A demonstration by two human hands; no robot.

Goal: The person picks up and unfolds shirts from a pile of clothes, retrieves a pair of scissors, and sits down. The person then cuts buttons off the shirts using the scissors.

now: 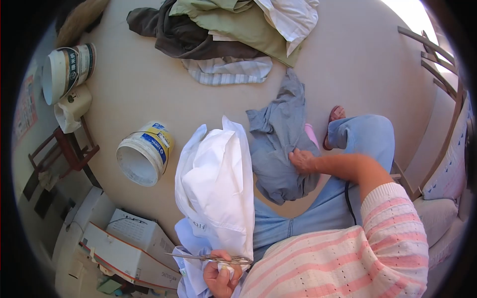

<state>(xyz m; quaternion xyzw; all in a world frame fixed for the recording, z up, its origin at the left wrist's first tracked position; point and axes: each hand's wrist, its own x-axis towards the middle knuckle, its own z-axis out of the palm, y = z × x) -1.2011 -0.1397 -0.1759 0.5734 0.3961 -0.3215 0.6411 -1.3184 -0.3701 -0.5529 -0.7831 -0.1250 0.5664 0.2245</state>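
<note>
My left hand (221,278), at the bottom of the view, grips a pair of scissors (208,258) together with the lower edge of a white shirt (216,184). The shirt stands up in front of me, and a label with letters shows near its hem. My right hand (303,161) reaches out from a pink-and-white striped sleeve (367,248) and grips a grey garment (278,144) that lies crumpled over my jeans-clad leg (357,136) and the floor.
A heap of clothes (223,30) lies on the floor at the top. A white bucket (144,154) lies tipped at the left, another bucket (64,69) farther left. Cardboard boxes (129,243) sit at the lower left. A sofa (447,174) lines the right edge.
</note>
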